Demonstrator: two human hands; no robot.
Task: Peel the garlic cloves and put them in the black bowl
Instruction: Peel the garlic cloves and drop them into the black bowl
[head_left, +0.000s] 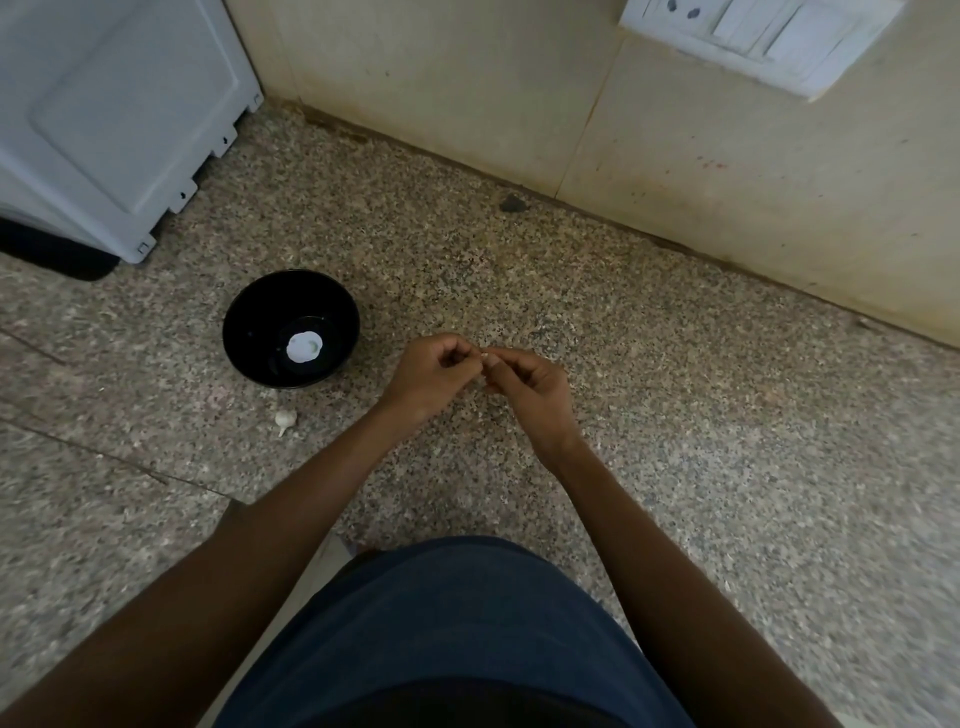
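A: Far left, top corner: a pale grey-white plastic appliance casing (104, 114) stands on the speckled granite-look stone counter (649, 415), with a black mat edge (57, 257) under its near side.

B: Next along?

A: The round black bowl (291, 328) sits on the counter, right of the appliance and left of the hands. A round white sticker-like disc (305, 347) shows at its bottom. Whether any cloves lie inside cannot be told.

B: And loose garlic?

A: One small whitish garlic piece with a short stem (285, 419) lies on the counter just in front of the bowl, apart from it.

B: Hands?

A: The person's left hand (431, 376) is near mid-frame, fingers curled, thumb and fingertips pinching a small pale garlic clove (484, 357). The right hand (530, 387) meets it from the other side, fingers also curled, pinching the same clove. The clove is held above the counter, well right of the bowl; most of it is hidden by the fingers.

B: Further right?

A: The cream tiled wall (675, 130) runs along the counter's back edge, and a white switch plate (763, 36) is mounted at top right. A dark blue garment (457, 634) fills the bottom centre.
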